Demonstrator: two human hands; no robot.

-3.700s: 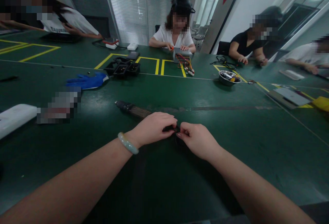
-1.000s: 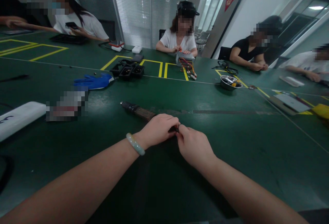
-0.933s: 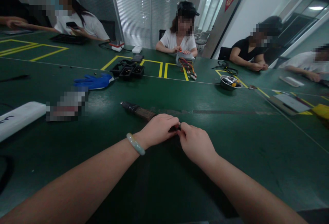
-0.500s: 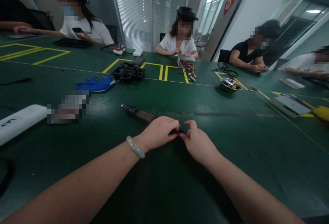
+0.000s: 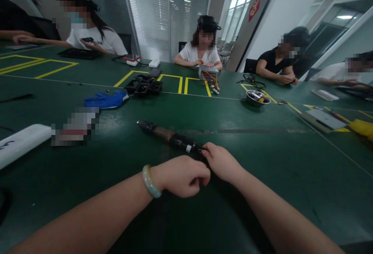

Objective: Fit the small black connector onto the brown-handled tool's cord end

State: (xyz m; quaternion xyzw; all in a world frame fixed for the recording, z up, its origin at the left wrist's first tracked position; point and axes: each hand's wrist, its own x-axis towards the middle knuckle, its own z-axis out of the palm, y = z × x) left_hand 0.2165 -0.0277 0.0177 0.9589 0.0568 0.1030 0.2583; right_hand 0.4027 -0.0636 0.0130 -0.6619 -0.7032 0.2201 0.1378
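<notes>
A black electric screwdriver with a brown grip lies slantwise on the green table, its bit end pointing to the far left. At its rear end, my right hand pinches the tail where the plug or cord joins; the fingers cover the exact spot. Closer to me, my left hand, with a pale green bangle on its wrist, is curled closed just below the screwdriver's body. Whatever may lie inside its fingers is hidden.
To the left lie a blue glove, a blurred flat item and a white case. Farther back are black trays, a wired metal box and a metal bowl of parts. Several people sit across the table.
My left hand has come off the screwdriver's body and moved down toward me, uncovering the black rear half and its label. My right hand stays at the tail, fingers more closed.
</notes>
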